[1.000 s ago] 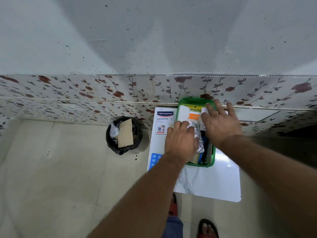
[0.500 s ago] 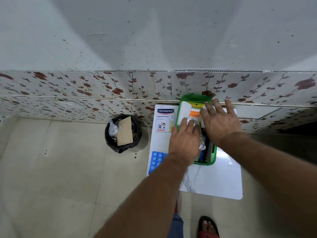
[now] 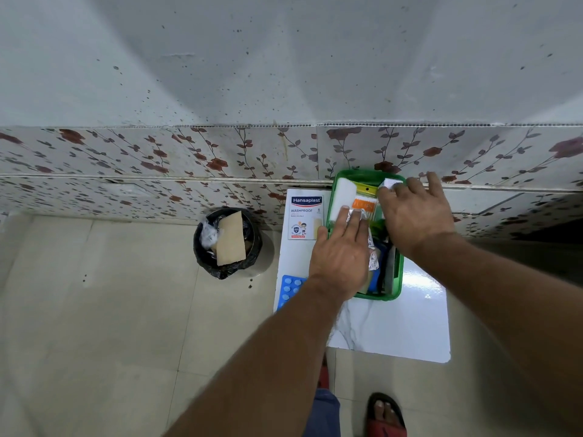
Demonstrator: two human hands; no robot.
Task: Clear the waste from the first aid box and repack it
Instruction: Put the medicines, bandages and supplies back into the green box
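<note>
Nearest the viewer, a sandalled foot (image 3: 385, 414) stands on the beige floor tiles (image 3: 94, 326) at 6 o'clock. Beyond it lies a white marbled board (image 3: 394, 326), and on the board's far half sits the green first aid box (image 3: 398, 279), its far end close against the floral wall tiles (image 3: 189, 152).

The left hand (image 3: 342, 260) lies flat over the box's left side, fingers extended and pressing on a silver foil strip (image 3: 372, 250) that shows along the hand's right edge – open-palmed rather than clenched, though whether any finger hooks under the foil cannot be told. The right hand (image 3: 416, 212) reaches in from 3 o'clock with fingers spread over the box's far right corner, fingertips resting on a small white packet (image 3: 389, 184); a firm grasp cannot be confirmed.

Inside the box: a white pad (image 3: 342, 193) at the far left, a packet with an orange label (image 3: 362, 204) beside it, and blue and dark items (image 3: 383, 266) along the near right (too hidden to name).

Left of the box, on the board, lie a Hansaplast plaster pack (image 3: 304, 217) and, nearer, a blue blister strip (image 3: 288, 288) partly under the left forearm.

At 9 o'clock from the box – on the floor by the wall – stands a black-lined bin (image 3: 205, 260) holding a tan card (image 3: 232, 239) and crumpled clear plastic (image 3: 209, 233).
</note>
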